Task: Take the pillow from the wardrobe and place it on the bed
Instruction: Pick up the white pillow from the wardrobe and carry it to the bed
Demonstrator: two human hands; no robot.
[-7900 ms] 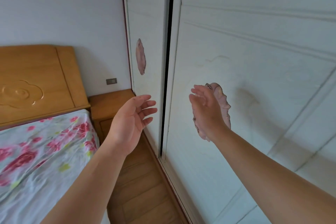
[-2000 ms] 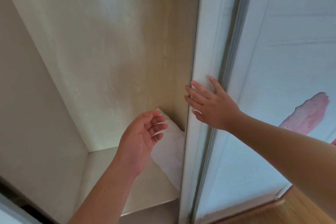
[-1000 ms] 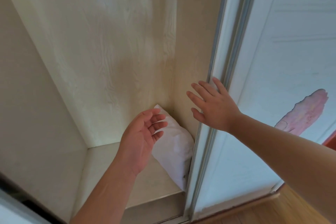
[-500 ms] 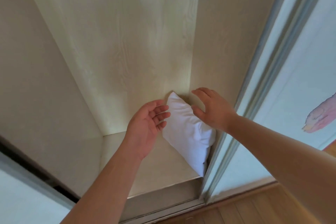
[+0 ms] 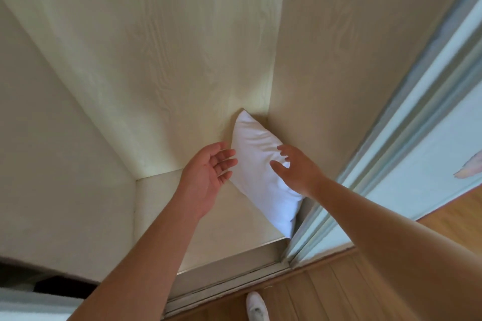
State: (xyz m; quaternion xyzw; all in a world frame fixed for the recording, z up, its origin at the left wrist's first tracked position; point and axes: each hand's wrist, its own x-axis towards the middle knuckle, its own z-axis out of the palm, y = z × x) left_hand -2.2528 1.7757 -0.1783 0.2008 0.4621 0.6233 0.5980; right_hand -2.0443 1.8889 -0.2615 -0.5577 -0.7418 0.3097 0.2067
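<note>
A small white pillow (image 5: pixel 257 164) stands on edge in the right rear corner of the open wardrobe (image 5: pixel 156 60), leaning against the right side panel. My left hand (image 5: pixel 208 177) is open, palm toward the pillow's left face, fingertips at its edge. My right hand (image 5: pixel 294 169) is open with fingers spread over the pillow's right upper side; whether it touches is unclear. Neither hand grips the pillow. The bed is out of view.
The wardrobe floor shelf (image 5: pixel 229 227) is pale wood. The slid-open white door (image 5: pixel 417 154) with its metal track stands at the right. Wooden floor (image 5: pixel 326 294) lies below, with a white-socked foot (image 5: pixel 257 307) near the door track.
The door has been slid fully right. My right hand left the door edge and came down onto the pillow. My left hand closed in on the pillow's left side.
</note>
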